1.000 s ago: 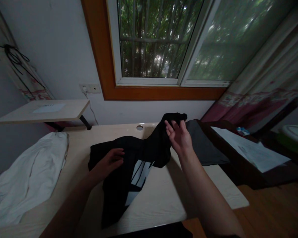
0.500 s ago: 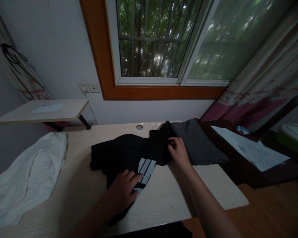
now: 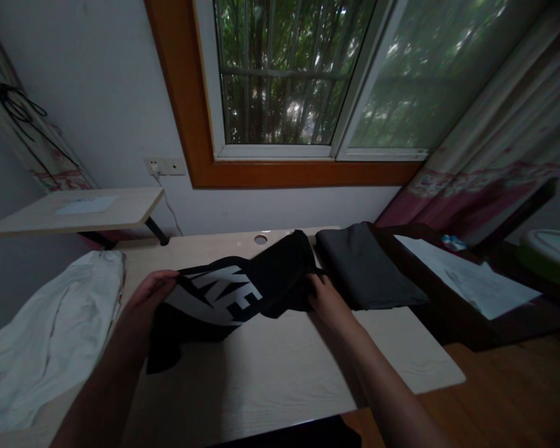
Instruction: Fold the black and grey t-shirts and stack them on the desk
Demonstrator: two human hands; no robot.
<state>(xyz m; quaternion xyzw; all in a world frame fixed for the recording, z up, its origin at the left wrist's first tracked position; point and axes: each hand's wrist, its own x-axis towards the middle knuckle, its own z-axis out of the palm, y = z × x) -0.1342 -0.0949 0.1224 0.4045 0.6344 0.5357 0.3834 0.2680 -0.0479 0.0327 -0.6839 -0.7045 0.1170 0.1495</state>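
Observation:
A black garment with large pale lettering, perhaps a T-shirt (image 3: 280, 267), stretches between my hands over the light wooden desk (image 3: 280, 367). My left hand (image 3: 156, 289) is closed on its left side, with a dark fold hanging below. At the other end, my right hand (image 3: 324, 295) pinches the black cloth near its right edge. The print faces up toward me. Just right of this hand lies a folded dark grey cloth (image 3: 371, 267).
A white cloth (image 3: 60, 336) lies crumpled on the desk's left side, below a small raised shelf (image 3: 84, 208). Beyond the grey cloth, a paper sheet (image 3: 466, 274) rests on a dark surface. The window (image 3: 289, 74) is behind the desk.
My left hand has gone from lying on the print to gripping the garment's left side, drawing it left. The lettering is now spread open. My right hand stays near the right edge.

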